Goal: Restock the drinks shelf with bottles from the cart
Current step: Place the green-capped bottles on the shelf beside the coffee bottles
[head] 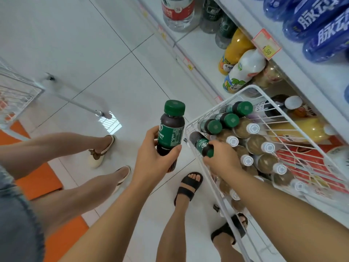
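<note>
two bare forearms reach forward from the bottom edge. drinks shelf (198,53) runs along the right, and a white wire cart (200,114) is parked just beside it, under the upper ledge. left hand (153,159) is curled round a dark bottle (171,133), fingers and thumb wrapped about its lower half; it stands upright, green cap on top, out over the floor to the left of the cart's rim. right hand (221,159) is inside the cart, fingers closed round the cap end of a second dark bottle (200,142), which lies tilted against the cart's near-left corner. three more green-capped bottles (231,120) lie just beyond it, touching a row of brownish white-capped bottles (256,144).

writing: the upright bottle's green label ends in "cano"; the rest is too small to read. blue bottles (311,19) on the upper ledge carry "脉动" in white. a big water jug (178,12) shows "5l". a red-framed price tag (266,44) reads "1.50".

another person's legs (85,186) stand to the left, near a second wire cart (17,87).
</note>
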Available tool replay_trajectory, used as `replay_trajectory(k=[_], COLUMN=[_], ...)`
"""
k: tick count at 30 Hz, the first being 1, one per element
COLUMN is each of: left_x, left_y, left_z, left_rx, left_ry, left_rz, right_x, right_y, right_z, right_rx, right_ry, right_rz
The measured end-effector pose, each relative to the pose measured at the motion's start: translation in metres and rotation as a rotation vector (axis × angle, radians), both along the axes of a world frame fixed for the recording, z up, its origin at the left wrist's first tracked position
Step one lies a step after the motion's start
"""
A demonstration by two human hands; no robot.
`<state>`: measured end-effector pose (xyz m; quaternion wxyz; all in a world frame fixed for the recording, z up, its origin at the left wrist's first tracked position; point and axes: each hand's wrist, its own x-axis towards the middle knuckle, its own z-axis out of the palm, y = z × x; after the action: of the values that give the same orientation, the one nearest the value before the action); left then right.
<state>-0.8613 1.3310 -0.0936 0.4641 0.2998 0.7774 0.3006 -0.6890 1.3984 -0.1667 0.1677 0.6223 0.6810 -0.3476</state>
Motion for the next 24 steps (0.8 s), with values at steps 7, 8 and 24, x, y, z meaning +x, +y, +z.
replay_trajectory(k=[7,8,24], left_x=[0.034,0.045,0.270], left_y=[0.015,0.019,0.050], left_z=[0.078,0.095,0.390], left_rx=[0.096,0.125,0.827], left_ry=[0.037,0.028,-0.131], left_rz=[-0.122,-0.151,-0.931], right_x=[0.056,0.070,0.294], right_y=[0.014,0.013,-0.096], right_z=[0.130,0.156,0.538], right_rx=[0.073,0.094,0.973], right_ry=[0.310,0.366,0.666], right_rz=[-0.268,-0.311,-0.624])
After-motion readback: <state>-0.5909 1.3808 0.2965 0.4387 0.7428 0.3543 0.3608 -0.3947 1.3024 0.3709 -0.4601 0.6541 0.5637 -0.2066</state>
